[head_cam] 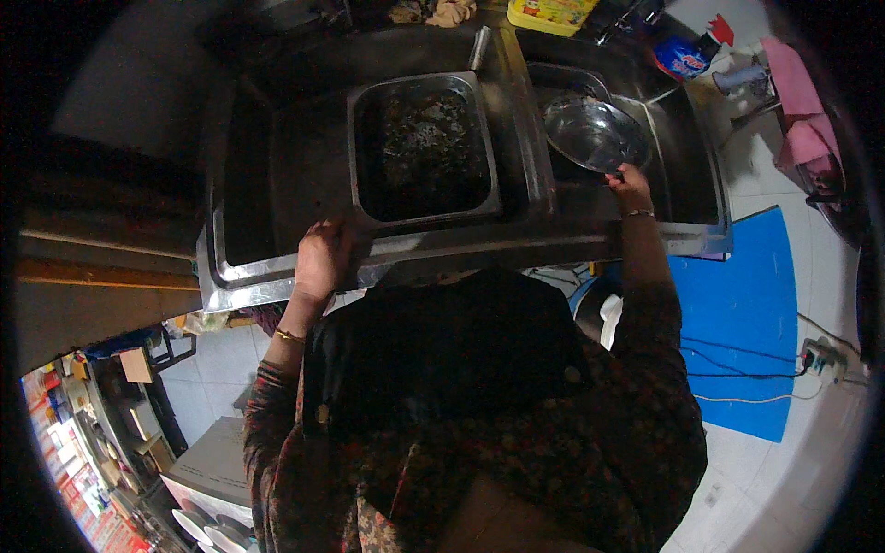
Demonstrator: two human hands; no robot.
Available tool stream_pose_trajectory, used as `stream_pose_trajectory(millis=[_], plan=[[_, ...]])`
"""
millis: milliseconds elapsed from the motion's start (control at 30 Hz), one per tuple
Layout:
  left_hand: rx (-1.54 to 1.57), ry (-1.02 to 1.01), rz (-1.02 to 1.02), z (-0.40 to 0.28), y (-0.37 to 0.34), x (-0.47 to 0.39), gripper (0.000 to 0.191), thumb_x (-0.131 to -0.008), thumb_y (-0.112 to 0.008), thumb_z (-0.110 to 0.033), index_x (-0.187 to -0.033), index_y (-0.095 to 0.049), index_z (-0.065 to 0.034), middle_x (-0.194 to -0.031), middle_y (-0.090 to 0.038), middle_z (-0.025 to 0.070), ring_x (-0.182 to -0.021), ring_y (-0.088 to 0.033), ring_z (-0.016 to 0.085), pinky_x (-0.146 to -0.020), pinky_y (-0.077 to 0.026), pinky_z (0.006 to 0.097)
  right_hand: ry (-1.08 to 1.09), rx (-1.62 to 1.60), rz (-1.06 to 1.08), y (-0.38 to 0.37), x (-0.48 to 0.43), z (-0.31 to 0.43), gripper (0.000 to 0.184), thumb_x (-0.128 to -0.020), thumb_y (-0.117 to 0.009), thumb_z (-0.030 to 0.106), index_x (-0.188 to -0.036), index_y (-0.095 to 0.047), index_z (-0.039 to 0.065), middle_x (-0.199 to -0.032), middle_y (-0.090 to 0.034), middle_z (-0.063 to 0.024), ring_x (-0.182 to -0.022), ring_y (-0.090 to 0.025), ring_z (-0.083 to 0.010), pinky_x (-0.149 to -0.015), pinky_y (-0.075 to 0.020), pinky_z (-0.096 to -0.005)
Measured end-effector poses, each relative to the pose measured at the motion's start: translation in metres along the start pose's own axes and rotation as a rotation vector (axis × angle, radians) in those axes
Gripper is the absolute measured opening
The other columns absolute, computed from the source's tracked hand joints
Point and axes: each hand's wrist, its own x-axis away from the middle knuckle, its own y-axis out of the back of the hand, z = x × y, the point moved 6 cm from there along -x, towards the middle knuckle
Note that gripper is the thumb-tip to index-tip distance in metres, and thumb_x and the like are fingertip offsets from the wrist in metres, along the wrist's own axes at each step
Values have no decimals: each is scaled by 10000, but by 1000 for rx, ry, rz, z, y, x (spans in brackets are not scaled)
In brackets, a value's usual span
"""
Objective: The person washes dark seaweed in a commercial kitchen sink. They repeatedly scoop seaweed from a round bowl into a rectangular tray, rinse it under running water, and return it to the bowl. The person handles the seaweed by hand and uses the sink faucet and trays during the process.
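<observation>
A double-basin stainless steel sink (429, 245) is in front of me. My right hand (630, 185) pinches the near rim of a shiny round bowl (596, 135), which is tilted over the right basin. Behind that bowl, a larger container with a curved rim (563, 72) is partly covered. My left hand (322, 257) lies at the front edge of the left basin, its fingers curled in shadow; whether they grip the edge is unclear. A rectangular metal pan (492, 166) sits in the left basin, holding dark liquid with foam (432, 128) on top.
Behind the sink are a yellow tub (550, 15), a crumpled cloth (453, 12) and a faucet (626, 24). A blue spray bottle with a red trigger (684, 57) stands at the back right. To the right are a blue panel (740, 311) and a power strip with cords (826, 359).
</observation>
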Motion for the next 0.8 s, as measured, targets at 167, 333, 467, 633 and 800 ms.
stream_pose_trajectory(millis=[167, 333, 467, 633, 800], plan=[[16, -25, 8, -3, 1, -2, 181, -815, -544, -152, -916, -596, -12, -863, -599, 204, -816, -571, 370, -718, -469, 423, 451, 450, 148, -6, 34, 48, 184, -820, -539, 83, -976, -468, 16, -856, -572, -179, -637, -536, -195, -515, -456, -296], [55, -22, 10, -8, 5, -1, 193, -821, -538, -165, -919, -599, -11, -863, -599, 199, -811, -573, 366, -712, -470, 422, 1127, 1045, 132, -29, 144, 99, 220, -788, -580, 17, -986, -486, 20, -904, -565, -122, -647, -540, -176, -559, -468, -318], [10, -16, 54, -7, 4, 0, 188, -814, -541, -153, -923, -600, -11, -861, -600, 195, -821, -573, 361, -717, -469, 419, 1091, 1091, 37, -44, 181, 127, 242, -774, -622, 38, -997, -528, 35, -911, -528, -124, -739, -559, -215, -644, -479, -326], [35, -30, 9, -4, 2, 2, 170, -799, -551, -126, -912, -603, -10, -876, -601, 190, -835, -569, 359, -743, -464, 411, 1222, 1127, 136, -83, 218, 129, 286, -767, -626, 60, -1031, -524, 16, -940, -512, -128, -788, -572, -252, -678, -478, -332], [38, -50, 12, 1, 1, 2, 176, -796, -555, -116, -931, -607, -15, -886, -606, 188, -846, -571, 360, -756, -467, 409, 556, 347, 294, -129, 222, 103, 255, -752, -540, 7, -1007, -516, 3, -879, -607, -116, -755, -606, -244, -610, -489, -360]])
